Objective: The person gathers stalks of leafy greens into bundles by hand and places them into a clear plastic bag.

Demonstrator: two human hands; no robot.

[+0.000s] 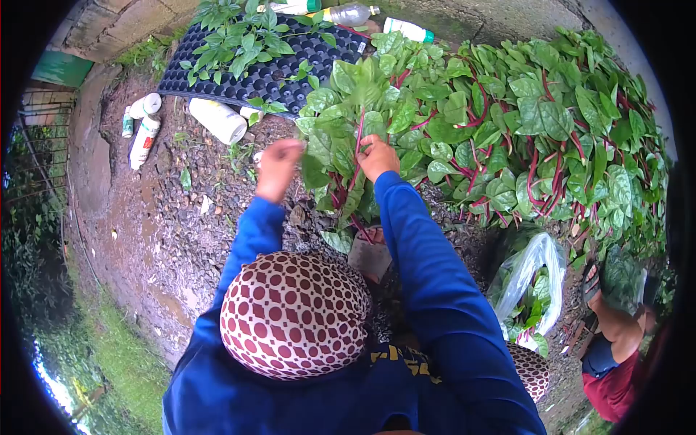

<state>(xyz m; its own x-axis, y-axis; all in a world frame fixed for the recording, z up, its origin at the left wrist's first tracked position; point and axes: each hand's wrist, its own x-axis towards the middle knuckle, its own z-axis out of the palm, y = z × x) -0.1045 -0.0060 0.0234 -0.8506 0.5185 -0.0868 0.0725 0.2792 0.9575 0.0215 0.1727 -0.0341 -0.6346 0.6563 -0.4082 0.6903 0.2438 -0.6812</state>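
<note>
My right hand (pixel 378 156) pinches the red stem of an upright Malabar spinach cutting (pixel 359 138), whose broad green leaves spread above and to the left of the fingers. To the left of those leaves is my left hand (pixel 278 170), raised over the gravel; motion smears its fingers, and I cannot make out whether they hold anything. Right behind the cutting lies a large heap of Malabar spinach (pixel 536 119) with thick red stems. Blue sleeves cover both my arms.
A black seedling tray (pixel 210 61) with leafy pepper-like plants lies at the back. Several bottles lie around it, including a white one (pixel 217 121). On the right stands a clear plastic bag (pixel 554 268) with leaves inside. Another person (pixel 616 341) is at the far right.
</note>
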